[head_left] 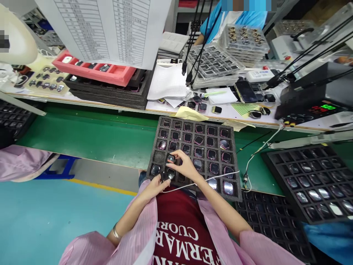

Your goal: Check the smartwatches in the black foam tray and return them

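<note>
A grey foam tray with rows of square watch bodies sits in front of me, its near side at my waist. My right hand pinches a smartwatch body above the tray's left part; its screen shows coloured light. Just below and left of it, my left hand is closed on a small dark round disc at the tray's near edge. A white cable runs from beside my left hand across my right forearm and the tray. One compartment left of the held watch has no watch in it.
Along the bench stand a red foam tray, black foam trays, stacked clear plastic trays, a phone and a black power supply. More watch trays lie at the right. Paper sheets hang ahead. Another person's blue sleeve shows behind.
</note>
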Demonstrator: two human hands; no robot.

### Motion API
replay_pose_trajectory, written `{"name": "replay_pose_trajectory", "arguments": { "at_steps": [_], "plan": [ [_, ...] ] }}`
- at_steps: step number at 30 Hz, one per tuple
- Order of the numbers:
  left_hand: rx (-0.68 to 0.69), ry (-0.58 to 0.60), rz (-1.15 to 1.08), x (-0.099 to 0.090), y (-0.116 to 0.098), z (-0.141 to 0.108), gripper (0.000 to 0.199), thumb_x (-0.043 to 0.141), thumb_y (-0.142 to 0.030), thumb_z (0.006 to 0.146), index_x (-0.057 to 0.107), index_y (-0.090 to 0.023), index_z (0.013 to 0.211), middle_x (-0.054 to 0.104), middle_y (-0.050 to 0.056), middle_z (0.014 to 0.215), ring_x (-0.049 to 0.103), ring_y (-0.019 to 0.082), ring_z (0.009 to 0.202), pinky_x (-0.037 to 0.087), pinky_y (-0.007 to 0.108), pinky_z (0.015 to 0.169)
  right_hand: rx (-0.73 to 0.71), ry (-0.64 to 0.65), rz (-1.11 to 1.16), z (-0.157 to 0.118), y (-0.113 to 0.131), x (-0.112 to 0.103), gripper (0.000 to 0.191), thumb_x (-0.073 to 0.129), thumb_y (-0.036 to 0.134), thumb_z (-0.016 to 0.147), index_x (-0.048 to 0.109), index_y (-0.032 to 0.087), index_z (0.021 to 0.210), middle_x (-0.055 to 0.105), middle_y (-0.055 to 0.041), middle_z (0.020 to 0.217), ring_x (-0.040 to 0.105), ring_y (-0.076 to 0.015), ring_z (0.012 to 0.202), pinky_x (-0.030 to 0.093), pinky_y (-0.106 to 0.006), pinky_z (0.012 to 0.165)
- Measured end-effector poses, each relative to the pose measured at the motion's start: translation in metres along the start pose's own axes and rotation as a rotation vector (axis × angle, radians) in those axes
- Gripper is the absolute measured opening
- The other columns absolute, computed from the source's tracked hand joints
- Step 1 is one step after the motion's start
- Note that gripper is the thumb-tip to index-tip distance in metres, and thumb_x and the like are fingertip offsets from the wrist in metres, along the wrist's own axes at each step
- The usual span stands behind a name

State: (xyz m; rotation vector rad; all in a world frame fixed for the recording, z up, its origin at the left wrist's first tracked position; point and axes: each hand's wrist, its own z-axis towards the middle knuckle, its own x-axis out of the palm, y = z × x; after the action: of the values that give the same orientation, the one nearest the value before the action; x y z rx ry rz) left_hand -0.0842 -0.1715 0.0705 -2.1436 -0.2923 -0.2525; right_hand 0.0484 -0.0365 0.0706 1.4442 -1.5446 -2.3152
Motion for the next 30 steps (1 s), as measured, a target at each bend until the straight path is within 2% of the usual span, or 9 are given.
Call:
{"name": "replay_pose_trajectory", "arguments": {
  "at_steps": [2, 5, 9, 13, 16, 19, 23, 27, 30],
  "plan": [
    [-0.064, 0.013, -0.009, -0.005, 0.01, 0.0, 0.044, 0.071, -0.054, 0.071, 0.057, -0.014, 0.086, 0.058, -0.002, 0.07, 0.04, 0.006, 0.051, 0.029, 0.02, 0.051, 0.025, -0.01, -0.066, 0.019, -0.012, 0.025, 0.038, 0.074, 0.032, 0.078, 0.058, 0.015, 0.109, 0.061, -0.009, 0.101, 0.058, -0.0233, 0.093, 0.049, -0.036, 0.081],
    [-0.083, 0.026, -0.019, -0.008, 0.012, -0.003, 0.046, 0.073, -0.052, 0.069, 0.056, -0.014, 0.086, 0.059, -0.002, 0.071, 0.038, 0.004, 0.05, 0.026, 0.02, 0.05, 0.017, 0.021, -0.147, 0.031, -0.016, 0.052, 0.04, 0.072, 0.033, 0.079, 0.059, 0.014, 0.112, 0.06, -0.0138, 0.108, 0.053, -0.0294, 0.102, 0.044, -0.043, 0.086],
    [-0.066, 0.024, -0.042, -0.009, 0.008, -0.01, 0.046, 0.074, -0.052, 0.067, 0.056, -0.013, 0.085, 0.06, 0.0, 0.072, 0.044, 0.007, 0.055, 0.03, 0.021, 0.054, -0.007, 0.071, -0.239, 0.016, -0.006, 0.058, 0.04, 0.065, 0.034, 0.085, 0.057, 0.013, 0.119, 0.054, -0.0178, 0.119, 0.048, -0.0317, 0.11, 0.041, -0.044, 0.088],
    [0.006, 0.09, -0.065, -0.01, 0.004, -0.023, 0.045, 0.079, -0.047, 0.063, 0.06, -0.014, 0.085, 0.062, 0.003, 0.078, 0.054, 0.014, 0.072, 0.04, 0.026, 0.069, -0.056, 0.197, -0.297, -0.001, 0.007, 0.066, 0.029, 0.067, 0.039, 0.083, 0.064, 0.015, 0.097, 0.059, -0.0141, 0.103, 0.052, -0.0292, 0.096, 0.041, -0.042, 0.083],
    [0.085, 0.133, -0.079, -0.011, 0.002, -0.033, 0.043, 0.079, -0.048, 0.063, 0.061, -0.015, 0.083, 0.062, 0.004, 0.081, 0.056, 0.017, 0.078, 0.042, 0.028, 0.076, -0.05, 0.233, -0.327, -0.003, 0.016, 0.083, 0.028, 0.072, 0.036, 0.078, 0.065, 0.011, 0.089, 0.058, -0.0206, 0.106, 0.05, -0.0338, 0.098, 0.041, -0.046, 0.081],
    [0.131, 0.0, -0.124, -0.012, 0.003, -0.034, 0.046, 0.076, -0.053, 0.064, 0.061, -0.017, 0.089, 0.062, 0.003, 0.082, 0.053, 0.014, 0.071, 0.041, 0.026, 0.067, -0.036, 0.213, -0.304, -0.002, 0.019, 0.091, 0.02, 0.072, 0.027, 0.078, 0.065, 0.011, 0.088, 0.058, -0.0228, 0.109, 0.051, -0.0338, 0.099, 0.042, -0.047, 0.081],
    [0.096, -0.176, -0.184, -0.015, 0.009, -0.026, 0.046, 0.069, -0.057, 0.07, 0.058, -0.016, 0.089, 0.06, 0.0, 0.076, 0.032, 0.005, 0.048, 0.026, 0.022, 0.048, -0.044, 0.153, -0.203, 0.001, 0.007, 0.072, 0.02, 0.074, 0.026, 0.075, 0.064, 0.013, 0.088, 0.06, -0.0188, 0.109, 0.056, -0.0308, 0.1, 0.046, -0.044, 0.084],
    [0.083, -0.187, -0.155, -0.019, 0.01, -0.021, 0.047, 0.061, -0.06, 0.077, 0.06, -0.015, 0.085, 0.055, -0.002, 0.065, 0.032, 0.007, 0.048, 0.021, 0.023, 0.048, -0.048, 0.067, -0.067, 0.0, -0.003, 0.037, 0.024, 0.068, 0.03, 0.081, 0.062, 0.014, 0.099, 0.062, -0.0142, 0.11, 0.061, -0.0252, 0.101, 0.05, -0.04, 0.087],
    [0.056, -0.17, -0.055, -0.019, 0.004, -0.02, 0.056, 0.042, -0.068, 0.084, 0.059, -0.016, 0.071, 0.041, -0.005, 0.05, 0.031, 0.009, 0.047, 0.021, 0.025, 0.05, -0.109, 0.101, 0.048, -0.008, 0.007, 0.019, 0.028, 0.069, 0.031, 0.081, 0.062, 0.016, 0.103, 0.067, -0.009, 0.103, 0.065, -0.0207, 0.094, 0.052, -0.034, 0.084]
  ]
}}
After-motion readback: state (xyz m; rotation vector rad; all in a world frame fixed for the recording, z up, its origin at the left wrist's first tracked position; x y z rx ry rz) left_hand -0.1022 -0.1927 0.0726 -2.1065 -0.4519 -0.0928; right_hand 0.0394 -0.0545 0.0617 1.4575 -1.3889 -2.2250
